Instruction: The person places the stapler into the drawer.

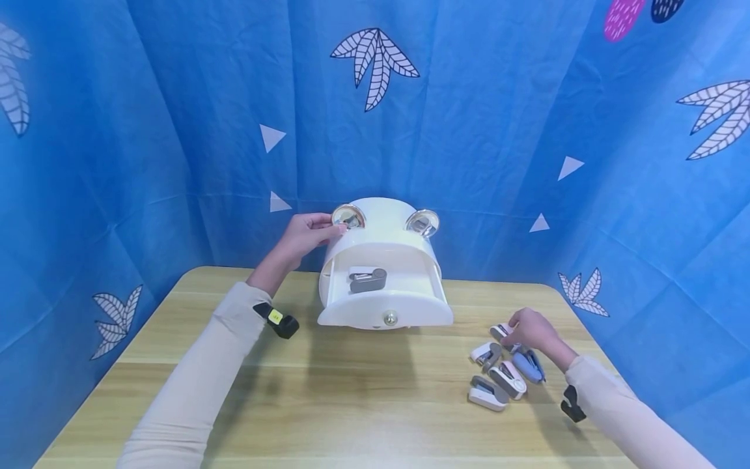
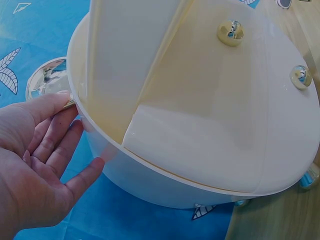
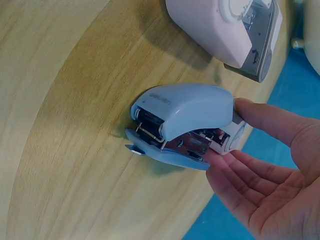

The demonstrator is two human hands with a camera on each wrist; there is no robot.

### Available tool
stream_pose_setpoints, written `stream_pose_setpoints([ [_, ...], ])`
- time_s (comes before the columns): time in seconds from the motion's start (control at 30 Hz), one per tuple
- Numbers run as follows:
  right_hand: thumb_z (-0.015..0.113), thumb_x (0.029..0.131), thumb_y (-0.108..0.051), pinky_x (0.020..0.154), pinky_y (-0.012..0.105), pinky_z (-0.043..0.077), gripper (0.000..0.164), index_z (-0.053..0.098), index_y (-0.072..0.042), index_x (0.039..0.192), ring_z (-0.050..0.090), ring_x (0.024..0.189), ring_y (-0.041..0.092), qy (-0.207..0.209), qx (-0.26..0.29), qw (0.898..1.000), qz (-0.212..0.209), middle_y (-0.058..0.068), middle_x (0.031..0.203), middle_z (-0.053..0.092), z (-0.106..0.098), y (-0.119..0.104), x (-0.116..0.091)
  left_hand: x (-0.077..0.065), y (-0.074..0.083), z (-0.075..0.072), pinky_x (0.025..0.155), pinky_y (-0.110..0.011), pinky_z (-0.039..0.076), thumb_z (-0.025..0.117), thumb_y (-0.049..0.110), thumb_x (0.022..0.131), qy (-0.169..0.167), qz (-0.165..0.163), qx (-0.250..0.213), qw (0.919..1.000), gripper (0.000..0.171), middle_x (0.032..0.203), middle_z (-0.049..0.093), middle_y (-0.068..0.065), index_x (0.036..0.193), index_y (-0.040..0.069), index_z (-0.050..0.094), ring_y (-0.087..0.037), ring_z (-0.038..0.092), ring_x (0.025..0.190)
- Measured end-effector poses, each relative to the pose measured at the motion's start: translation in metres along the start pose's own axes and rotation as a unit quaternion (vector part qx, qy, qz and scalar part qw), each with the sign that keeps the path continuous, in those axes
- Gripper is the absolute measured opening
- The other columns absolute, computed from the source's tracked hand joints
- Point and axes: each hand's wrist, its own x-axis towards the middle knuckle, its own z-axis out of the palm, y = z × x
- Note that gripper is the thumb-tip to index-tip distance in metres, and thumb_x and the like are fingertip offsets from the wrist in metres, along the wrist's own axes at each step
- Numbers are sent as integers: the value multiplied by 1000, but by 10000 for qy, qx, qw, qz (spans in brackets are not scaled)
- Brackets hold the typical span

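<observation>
My left hand (image 1: 307,238) is at the upper left of a white rounded desktop drawer box (image 1: 383,221). Thumb and fingers pinch the rim of its shiny round ear (image 2: 47,82). The upper drawer (image 1: 351,311) stands pulled out, with a grey-and-white stapler (image 1: 368,280) inside. On the table's right side, my right hand (image 1: 533,329) has thumb and fingertips around a white-and-grey stapler (image 3: 232,135), partly hidden by the light blue stapler (image 3: 182,112). A pinkish-white stapler (image 1: 508,380) and two grey-and-white ones (image 1: 486,355) lie close by.
The wooden table (image 1: 375,404) carries everything. Blue patterned cloth (image 1: 492,130) hangs behind and on both sides. A second shiny ear (image 1: 423,223) sits at the box's upper right, and a round knob (image 1: 390,318) sticks out from the drawer front.
</observation>
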Motion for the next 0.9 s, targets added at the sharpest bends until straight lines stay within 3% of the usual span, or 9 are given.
stream_pose_setpoints([
  [0.07, 85, 74, -15, 49, 24, 35, 37, 51, -9, 61, 40, 53, 9, 49, 203, 9998, -28, -3, 56, 45, 2, 1, 0, 0, 1, 0, 113, -50, 47, 75, 31, 94, -14, 7, 3, 10000, 46, 134, 66, -17, 130, 5, 66, -32, 60, 128],
  [0.13, 84, 74, -12, 49, 22, 26, 49, 39, -18, 57, 31, 50, 8, 78, 390, 9992, -94, -8, 52, 30, 2, 2, -1, 1, 1, 0, 114, -50, 47, 75, 31, 94, -14, 5, -5, 10000, 46, 134, 65, -17, 131, 4, 66, -32, 60, 128],
  [0.17, 84, 73, -11, 49, 22, 26, 48, 40, -18, 56, 31, 50, 7, 112, 431, 9989, -162, -9, 51, 30, 2, 2, -2, 1, 2, 0, 114, -51, 47, 75, 31, 94, -19, 4, -5, 10000, 47, 134, 65, -17, 131, 4, 66, -32, 60, 128],
  [0.27, 84, 70, -8, 49, 22, 30, 37, 50, -14, 56, 34, 50, 8, 159, 437, 9985, -278, -9, 50, 36, 0, 3, -2, 1, 1, 0, 114, -51, 46, 75, 31, 94, -39, 8, 3, 10000, 47, 135, 65, -17, 132, 4, 65, -32, 60, 129],
  [0.37, 82, 68, -6, 51, 27, 43, 15, 68, -2, 68, 49, 56, 13, 136, 306, 9988, -369, 0, 58, 59, -8, 2, -1, 1, 0, -1, 114, -51, 46, 74, 31, 94, -39, 27, 8, 10000, 48, 135, 65, -18, 132, 4, 65, -32, 60, 129],
  [0.47, 82, 66, -3, 62, 38, 57, 26, 74, 8, 88, 64, 69, 24, 93, 163, 9984, -531, 17, 79, 74, -20, -2, 2, 1, 1, -1, 114, -51, 46, 75, 32, 94, -26, 16, 25, 10000, 48, 135, 65, -17, 132, 4, 65, -32, 60, 129],
  [0.53, 82, 66, -2, 74, 46, 61, 37, 73, 12, 99, 69, 82, 32, 19, 93, 9981, -610, 25, 94, 75, -32, -7, 3, 1, -1, -1, 115, -51, 46, 75, 33, 94, -37, -8, 48, 10000, 49, 136, 64, -17, 132, 4, 65, -32, 59, 130],
  [0.7, 82, 68, -2, 76, 45, 61, 42, 71, 12, 106, 70, 84, 31, -139, 79, 9963, -846, 25, 96, 75, -67, -31, 1, 0, -2, -1, 114, -51, 46, 75, 34, 94, -35, 2, 64, 10000, 49, 136, 64, -17, 131, 5, 65, -33, 59, 130],
  [0.9, 81, 75, 0, 72, 38, 60, 35, 74, 8, 107, 70, 80, 22, -198, 29, 9896, -1423, 19, 94, 77, -111, -72, -8, -1, -1, 0, 113, -50, 47, 74, 34, 94, -27, 16, 69, 10000, 47, 135, 65, -16, 130, 5, 66, -32, 59, 129],
])
